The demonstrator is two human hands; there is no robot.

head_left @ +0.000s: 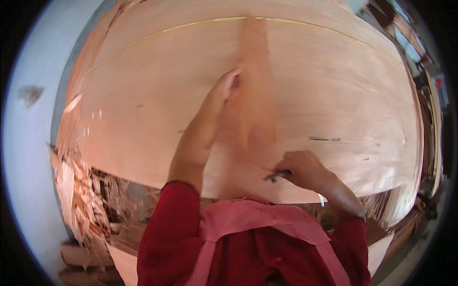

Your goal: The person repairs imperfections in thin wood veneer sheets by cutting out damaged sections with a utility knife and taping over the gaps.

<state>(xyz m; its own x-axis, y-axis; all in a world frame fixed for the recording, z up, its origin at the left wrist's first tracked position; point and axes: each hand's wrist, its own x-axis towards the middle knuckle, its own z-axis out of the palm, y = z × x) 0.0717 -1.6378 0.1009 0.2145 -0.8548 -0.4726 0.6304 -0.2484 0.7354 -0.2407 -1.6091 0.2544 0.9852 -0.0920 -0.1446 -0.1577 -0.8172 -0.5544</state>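
A large sheet of thin pale wood veneer (157, 124) lies spread in front of me. Over its middle stands a long orange-brown veneer strip (257, 90), blurred, reaching from the far side toward me. My left hand (231, 83) is closed on the strip's left edge, its fingertips partly hidden. Nearer to me, my right hand (305, 167) is wrapped around a small dark tool (279, 176) close to the strip's lower end. The tool's kind is unclear, since the fingers cover most of it.
A yellow cord-like line (191, 25) crosses the far part of the sheet. Dark slits (324, 138) mark its right side. Torn veneer scraps (78, 190) pile up at the left, beside a pale wall (33, 143). More stacked sheets (436, 128) stand at the right.
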